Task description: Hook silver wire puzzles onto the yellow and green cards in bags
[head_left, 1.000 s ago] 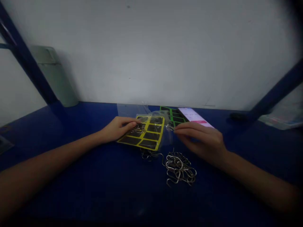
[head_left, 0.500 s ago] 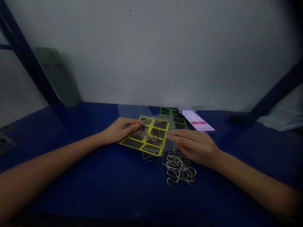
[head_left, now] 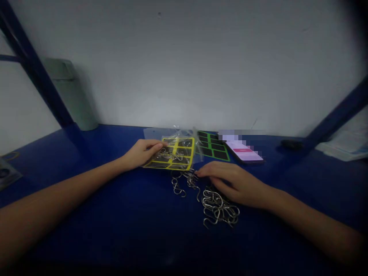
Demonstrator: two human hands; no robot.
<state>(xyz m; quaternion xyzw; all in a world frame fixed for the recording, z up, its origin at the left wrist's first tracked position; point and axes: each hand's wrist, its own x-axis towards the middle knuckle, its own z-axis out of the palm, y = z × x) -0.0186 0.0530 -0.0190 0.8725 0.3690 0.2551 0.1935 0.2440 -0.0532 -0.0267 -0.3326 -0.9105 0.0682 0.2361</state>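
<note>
My left hand (head_left: 140,154) grips the left side of a clear plastic bag (head_left: 197,149), thumb on top. A black card with yellow grid lines (head_left: 188,153) shows in the bag, with several metal S-hooks (head_left: 172,154) over it; whether all of these are inside the bag I cannot tell. By the bag's lower right edge, my right hand (head_left: 232,182) has its bent fingertips on a small cluster of loose S-hooks (head_left: 191,179). One S-hook (head_left: 178,188) lies just left of that cluster. Below my right hand is a larger tangled pile of S-hooks (head_left: 220,207).
A black card with green lines (head_left: 213,146) lies behind the bag, beside a phone (head_left: 244,151) with a lit screen. A green bottle-like container (head_left: 74,96) stands at the back left. Blue posts (head_left: 37,73) flank the blue table (head_left: 138,222). Plastic packaging (head_left: 345,145) lies far right.
My right hand has moved down and left from the bag's edge to the loose hooks. The bag and card have shifted back and left, uncovering more hooks in front.
</note>
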